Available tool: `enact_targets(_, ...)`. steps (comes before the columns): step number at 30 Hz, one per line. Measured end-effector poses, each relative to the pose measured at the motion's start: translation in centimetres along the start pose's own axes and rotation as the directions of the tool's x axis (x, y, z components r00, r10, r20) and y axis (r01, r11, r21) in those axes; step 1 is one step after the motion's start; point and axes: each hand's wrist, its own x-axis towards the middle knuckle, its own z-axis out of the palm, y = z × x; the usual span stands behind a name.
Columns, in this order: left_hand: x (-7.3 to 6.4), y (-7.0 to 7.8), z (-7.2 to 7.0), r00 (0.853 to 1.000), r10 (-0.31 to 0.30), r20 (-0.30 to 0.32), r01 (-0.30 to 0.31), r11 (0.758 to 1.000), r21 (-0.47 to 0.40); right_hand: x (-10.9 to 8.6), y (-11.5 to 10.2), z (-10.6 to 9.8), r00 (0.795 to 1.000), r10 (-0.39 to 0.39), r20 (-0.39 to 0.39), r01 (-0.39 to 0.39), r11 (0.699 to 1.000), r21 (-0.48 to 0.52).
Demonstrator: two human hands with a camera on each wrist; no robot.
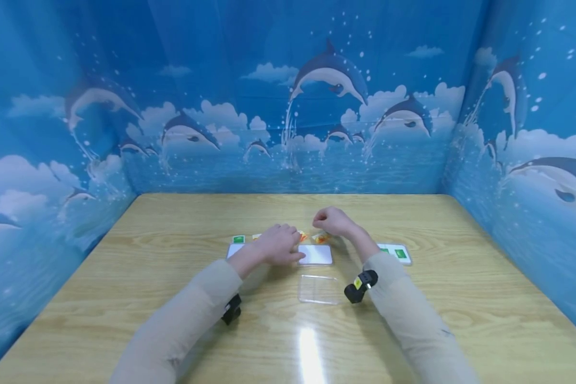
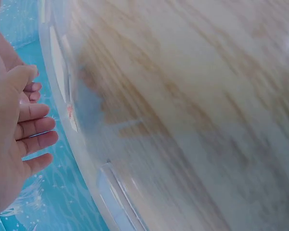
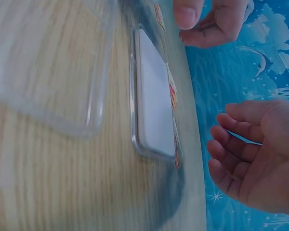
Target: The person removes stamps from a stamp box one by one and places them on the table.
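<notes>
My left hand (image 1: 279, 244) hovers between two white card stacks, its fingers loosely extended and holding nothing visible. One of these white stacks (image 1: 315, 254) sits in a clear case just beside its thumb; the other (image 1: 235, 249) is partly hidden by the forearm. Farther right, my right hand (image 1: 333, 221) is raised above an orange picture card (image 1: 321, 238). In the right wrist view, that right hand (image 3: 260, 154) has relaxed, slightly bent fingers with nothing between them. Another orange card (image 1: 303, 236) lies past the left fingers. A green card (image 1: 238, 239) lies at the left.
A transparent plastic case part (image 1: 319, 289) lies in front of the middle stack. Near the right forearm is a case with green pictures (image 1: 394, 253), partly covered by the sleeve. The wooden table (image 1: 125, 298) meets a dolphin-printed curtain (image 1: 249, 106) at the back and sides.
</notes>
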Motion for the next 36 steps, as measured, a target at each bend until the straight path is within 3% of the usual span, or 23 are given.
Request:
enact_targets(5,-0.1,0.0,-0.1,0.999,-0.006,-0.052,0.006,1.0,-0.003,-1.1,-0.1,-0.5,0.996,-0.087,0.007,0.087,0.995,-0.058)
enact_targets(9,-0.3,0.1,-0.1,0.997,-0.012,-0.071,0.012,1.0,0.0,-2.0,-0.1,-0.6,0.985,-0.171,0.024,0.173,0.974,-0.148)
enact_targets(16,-0.8,0.6,-0.3,0.993,-0.058,-0.1,0.061,0.998,0.032,-4.1,-0.3,-0.5,0.947,-0.32,0.032,0.311,0.885,-0.348)
enact_targets(25,-2.5,1.4,-0.5,0.976,-0.135,-0.171,0.144,0.989,0.038,-7.2,-0.3,0.0,0.931,-0.366,-0.005,0.314,0.804,-0.505)
enact_targets(31,-3.7,2.2,-0.3,0.969,-0.137,-0.205,0.155,0.985,0.075,-9.3,0.4,0.2,0.906,-0.423,-0.017,0.332,0.736,-0.59)
enact_targets(36,-4.6,3.0,-0.1,0.966,-0.132,-0.223,0.147,0.988,0.052,-10.9,0.9,0.5,0.883,-0.469,-0.016,0.345,0.672,-0.656)
